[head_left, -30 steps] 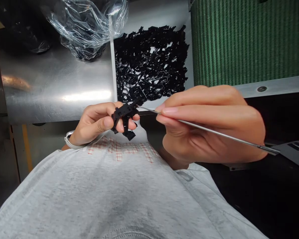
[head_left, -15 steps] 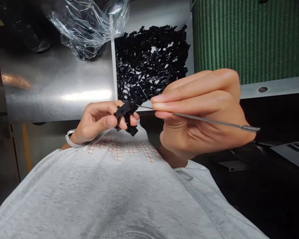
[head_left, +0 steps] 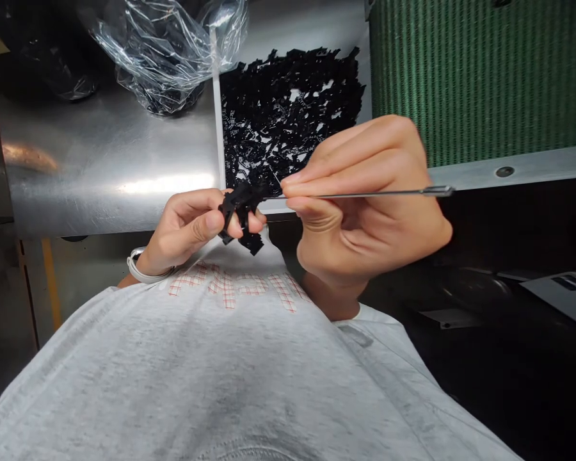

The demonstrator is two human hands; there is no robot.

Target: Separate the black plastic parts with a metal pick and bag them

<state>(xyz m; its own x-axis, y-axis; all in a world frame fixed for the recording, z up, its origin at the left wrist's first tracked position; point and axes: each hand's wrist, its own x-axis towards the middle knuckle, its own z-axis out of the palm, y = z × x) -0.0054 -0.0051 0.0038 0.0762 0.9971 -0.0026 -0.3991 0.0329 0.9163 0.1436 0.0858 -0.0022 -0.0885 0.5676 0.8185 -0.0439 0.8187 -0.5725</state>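
Between the thumb and fingers of my left hand (head_left: 187,224) is a small black plastic part (head_left: 244,211) with an irregular, branching shape. My right hand (head_left: 369,198) is closed in a pinch on a thin metal rod (head_left: 379,193), whose thicker end sticks out to the right. The rod's thin tip points left and meets the right side of the black part; whether it enters the part I cannot tell. Just behind both hands lies a dense heap of similar black parts (head_left: 288,115).
The heap lies in a white-edged tray (head_left: 217,121). Left of it is a shiny metal tabletop (head_left: 110,160), with a clear plastic bag (head_left: 163,51) at the back. A green ribbed conveyor belt (head_left: 480,77) with a metal edge rail (head_left: 528,168) runs at the right.
My right hand has shifted left and slightly up, and the rod has swung from a slant to nearly level. The black part has turned slightly in my left hand.
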